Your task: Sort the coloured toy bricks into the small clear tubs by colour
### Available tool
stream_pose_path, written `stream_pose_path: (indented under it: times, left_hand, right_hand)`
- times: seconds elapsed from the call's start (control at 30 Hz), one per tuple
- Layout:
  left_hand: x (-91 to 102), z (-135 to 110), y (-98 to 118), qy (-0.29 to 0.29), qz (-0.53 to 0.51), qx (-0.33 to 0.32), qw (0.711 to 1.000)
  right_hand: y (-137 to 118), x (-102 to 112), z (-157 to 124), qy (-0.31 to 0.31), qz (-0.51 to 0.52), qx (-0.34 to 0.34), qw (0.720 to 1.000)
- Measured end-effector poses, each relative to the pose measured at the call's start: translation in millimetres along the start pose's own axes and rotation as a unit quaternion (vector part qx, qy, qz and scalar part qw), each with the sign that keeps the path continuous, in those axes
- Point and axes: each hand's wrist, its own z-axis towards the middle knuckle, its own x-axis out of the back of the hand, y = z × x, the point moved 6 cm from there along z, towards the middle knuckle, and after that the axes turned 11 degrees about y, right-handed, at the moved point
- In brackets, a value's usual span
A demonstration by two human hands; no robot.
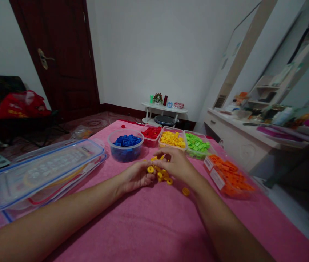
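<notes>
Both hands meet over a cluster of small yellow plastic pieces [162,176] in the middle of the pink cloth. My left hand [136,177] is closed, and a round yellow wheel-like piece [150,169] shows at its fingertips. From the right, my right hand [178,163] bends its fingers down onto the same yellow pieces, closed around some of them; its fingertips are partly hidden. Beside my right wrist a single yellow ring-shaped piece [185,191] lies on the cloth.
Beyond the hands stand tubs of blue pieces [127,141], red pieces [151,133], yellow pieces [173,139] and green pieces [197,142]. An orange-piece container [228,173] sits at right. Stacked clear lids [48,171] lie at left. A red piece [123,126] rests near the far edge.
</notes>
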Motion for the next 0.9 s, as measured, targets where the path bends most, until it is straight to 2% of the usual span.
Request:
stream_pose_path:
  times: [0.07, 0.17, 0.23, 0.27, 0.3, 0.33, 0.37, 0.43, 0.5, 0.53, 0.57, 0.63, 0.7, 0.73, 0.77, 0.8, 0.83, 0.9]
  left_hand:
    - [-0.8, -2, -2, -0.019, -0.066, 0.049, 0.996]
    - [1.8, -2, -1, -0.019, -0.086, 0.059, 0.994]
    - [5.6, -1, 2, 0.005, -0.015, 0.014, 1.000]
    - [7.2, 0, 4, 0.024, 0.056, -0.032, 0.998]
    - [7.6, 0, 8, 0.043, 0.147, -0.092, 0.984]
    - [5.7, -2, 12, 0.057, 0.250, -0.159, 0.953]
    - [1.6, -5, 15, 0.067, 0.355, -0.226, 0.905]
    - [-9.9, -12, 17, 0.076, 0.537, -0.327, 0.774]
    - [-19.1, -18, 16, 0.086, 0.657, -0.372, 0.650]
    - [-21.9, -19, 15, 0.092, 0.697, -0.376, 0.604]
    - [-23.8, -19, 14, 0.096, 0.726, -0.373, 0.570]
    - [-25.9, -18, 12, 0.096, 0.759, -0.362, 0.533]
    - [-26.4, -17, 11, 0.095, 0.761, -0.357, 0.534]
    - [-26.2, -16, 12, 0.096, 0.747, -0.360, 0.551]
    - [-25.3, -16, 13, 0.098, 0.721, -0.362, 0.582]
    - [-23.4, -15, 15, 0.100, 0.684, -0.359, 0.628]
    - [-19.9, -14, 16, 0.104, 0.634, -0.344, 0.685]
    - [-8.9, -9, 15, 0.115, 0.495, -0.267, 0.819]
  right_hand:
    - [-9, -4, -1, 0.010, 0.030, 0.022, 0.999]
    - [-1, -3, 0, 0.024, -0.009, 0.003, 1.000]
    - [14, -4, -2, -0.011, -0.095, -0.032, 0.995]
    - [23, -7, -4, -0.044, -0.147, -0.047, 0.987]
    - [30, -10, -8, -0.082, -0.197, -0.056, 0.975]
    - [36, -13, -11, -0.117, -0.239, -0.060, 0.962]
    - [40, -16, -15, -0.144, -0.271, -0.058, 0.950]
    - [43, -19, -19, -0.168, -0.309, -0.048, 0.935]
    - [43, -17, -18, -0.168, -0.320, -0.049, 0.931]
    - [43, -14, -18, -0.170, -0.320, -0.057, 0.930]
    - [43, -12, -17, -0.176, -0.317, -0.066, 0.930]
    - [44, -8, -18, -0.195, -0.310, -0.080, 0.927]
    - [44, -8, -20, -0.217, -0.314, -0.081, 0.921]
    - [43, -10, -22, -0.221, -0.320, -0.076, 0.918]
    - [43, -12, -23, -0.222, -0.326, -0.068, 0.916]
    - [42, -13, -25, -0.221, -0.329, -0.059, 0.916]
    - [42, -15, -25, -0.215, -0.328, -0.052, 0.918]
    - [43, -14, -24, -0.205, -0.308, -0.051, 0.928]
